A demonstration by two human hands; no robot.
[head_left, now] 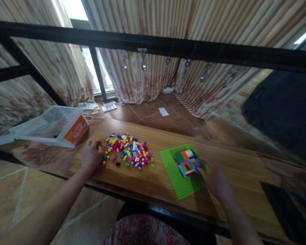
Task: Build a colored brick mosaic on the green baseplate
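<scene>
My left hand (92,154) rests on the wooden board at the left edge of a loose pile of small coloured building bricks (130,149). Its fingers are curled in, and whatever they may hold is hidden. To the right lies a green studded baseplate (172,170), set at an angle. On it sits a roughly square, multicoloured build of bricks (186,163). The thumb and fingertips of my right hand (215,178) close on a bluish-purple brick (198,163) at the right edge of this build. The palm covers the baseplate's right edge.
A clear plastic box (51,126) with an orange label stands left of the wooden board (148,180). A black metal bar (153,44) crosses in front of striped curtains (163,20). Papers (89,107) lie beyond the box. A dark object (283,112) stands at right.
</scene>
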